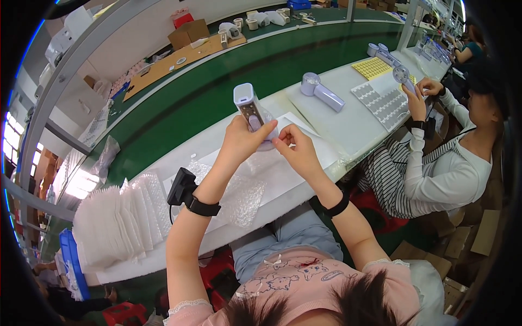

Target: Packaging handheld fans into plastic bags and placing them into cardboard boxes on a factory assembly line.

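A pale lavender handheld fan point(244, 96) is held upright over the worktable, its handle end pointing up and a dark panel with small round parts along its side. My left hand point(239, 142) wraps round it, thumb across the front. At its lower end, my right hand point(300, 155) has thumb and forefinger pinched together, close to the fan; whatever lies between those fingertips is hidden. Below my hands, a clear bubble-wrap bag point(242, 202) lies flat on the white table. Another lavender fan point(328, 98) rests farther right, with a round head.
A thick stack of bubble-wrap bags point(117, 228) fills the table's left end. To the right lie a sheet of grey stickers point(380, 104) and a yellow sheet point(372, 67). A co-worker in a white top point(454, 168) sits there, handling another fan point(401, 75). A green conveyor belt point(190, 114) runs behind.
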Demonstrator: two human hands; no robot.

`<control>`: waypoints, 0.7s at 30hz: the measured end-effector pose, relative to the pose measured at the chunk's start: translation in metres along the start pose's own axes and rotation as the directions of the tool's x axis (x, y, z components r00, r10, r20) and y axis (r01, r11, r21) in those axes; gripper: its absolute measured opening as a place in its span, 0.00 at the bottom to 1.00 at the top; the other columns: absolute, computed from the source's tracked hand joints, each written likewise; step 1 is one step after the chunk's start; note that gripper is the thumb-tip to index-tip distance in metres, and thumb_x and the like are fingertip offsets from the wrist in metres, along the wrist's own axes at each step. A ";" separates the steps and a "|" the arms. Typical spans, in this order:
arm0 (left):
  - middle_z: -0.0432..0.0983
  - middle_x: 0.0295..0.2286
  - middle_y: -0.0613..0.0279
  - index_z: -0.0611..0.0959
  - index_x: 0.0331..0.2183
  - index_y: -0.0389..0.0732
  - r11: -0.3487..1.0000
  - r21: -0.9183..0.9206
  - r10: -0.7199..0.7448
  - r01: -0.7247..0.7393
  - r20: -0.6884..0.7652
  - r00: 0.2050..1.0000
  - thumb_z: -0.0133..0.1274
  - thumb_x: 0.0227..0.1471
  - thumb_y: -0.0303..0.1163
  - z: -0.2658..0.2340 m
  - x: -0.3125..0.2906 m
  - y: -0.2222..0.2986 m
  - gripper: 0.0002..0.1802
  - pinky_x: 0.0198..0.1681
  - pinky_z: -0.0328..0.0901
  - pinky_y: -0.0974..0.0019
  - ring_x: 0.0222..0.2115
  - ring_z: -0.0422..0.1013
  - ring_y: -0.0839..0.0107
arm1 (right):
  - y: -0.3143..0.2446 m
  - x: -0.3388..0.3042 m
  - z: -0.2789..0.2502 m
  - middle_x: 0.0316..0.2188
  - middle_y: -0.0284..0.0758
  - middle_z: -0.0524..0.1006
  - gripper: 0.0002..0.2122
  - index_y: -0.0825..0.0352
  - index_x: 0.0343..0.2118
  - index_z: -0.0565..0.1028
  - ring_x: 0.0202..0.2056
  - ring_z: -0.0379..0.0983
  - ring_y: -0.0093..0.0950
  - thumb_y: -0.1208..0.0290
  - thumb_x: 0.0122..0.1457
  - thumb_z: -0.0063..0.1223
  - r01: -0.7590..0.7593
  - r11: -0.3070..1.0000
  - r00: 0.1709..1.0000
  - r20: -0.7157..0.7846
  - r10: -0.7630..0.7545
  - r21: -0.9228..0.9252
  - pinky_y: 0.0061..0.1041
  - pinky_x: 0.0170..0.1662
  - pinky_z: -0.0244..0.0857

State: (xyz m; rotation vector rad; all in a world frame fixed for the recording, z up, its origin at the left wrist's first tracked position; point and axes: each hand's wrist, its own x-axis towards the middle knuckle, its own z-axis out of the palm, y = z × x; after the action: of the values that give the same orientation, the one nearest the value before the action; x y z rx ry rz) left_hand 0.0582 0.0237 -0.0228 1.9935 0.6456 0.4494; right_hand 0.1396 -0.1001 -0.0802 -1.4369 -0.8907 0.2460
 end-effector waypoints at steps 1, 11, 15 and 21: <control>0.74 0.26 0.57 0.74 0.32 0.32 1.000 0.000 -0.002 0.002 0.001 1.000 0.59 0.39 0.41 0.000 0.000 0.000 0.23 0.25 0.66 0.71 0.24 0.71 0.73 | -0.001 0.000 0.000 0.15 0.30 0.66 0.11 0.70 0.22 0.67 0.19 0.63 0.18 0.67 0.52 0.50 -0.003 1.000 1.000 0.000 0.003 0.001 0.19 0.23 0.58; 0.69 0.30 0.50 0.75 0.32 0.31 0.983 -0.036 0.176 -0.181 -0.118 0.977 0.57 0.37 0.39 0.030 -0.001 -0.026 0.22 0.36 0.63 0.64 0.32 0.69 0.62 | -0.010 0.012 -0.008 0.13 0.29 0.66 0.07 0.69 0.18 0.66 0.16 0.63 0.18 0.73 0.50 0.44 -0.206 0.979 0.976 0.081 0.204 0.008 0.18 0.20 0.56; 0.69 0.31 0.50 0.75 0.32 0.32 0.978 0.011 0.209 -0.209 -0.094 0.973 0.57 0.37 0.37 0.031 0.002 -0.032 0.21 0.37 0.63 0.64 0.33 0.68 0.60 | -0.006 0.013 -0.010 0.13 0.29 0.66 0.07 0.67 0.18 0.66 0.16 0.62 0.18 0.73 0.51 0.43 -0.244 0.941 0.970 0.082 0.231 0.236 0.17 0.21 0.56; 0.72 0.32 0.49 0.76 0.33 0.34 0.945 -0.326 0.066 0.021 0.253 0.965 0.60 0.34 0.35 0.018 -0.002 -0.026 0.22 0.36 0.64 0.64 0.32 0.69 0.59 | 0.006 0.011 -0.025 0.14 0.29 0.66 0.08 0.69 0.18 0.66 0.17 0.62 0.16 0.74 0.51 0.43 -0.378 0.856 0.926 0.130 0.355 0.351 0.16 0.20 0.55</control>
State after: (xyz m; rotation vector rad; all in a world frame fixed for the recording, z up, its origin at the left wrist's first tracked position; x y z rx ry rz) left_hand 0.0598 0.0203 -0.0548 1.7058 0.3558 0.2780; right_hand 0.1657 -0.1106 -0.0785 -1.2349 -0.5686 0.7140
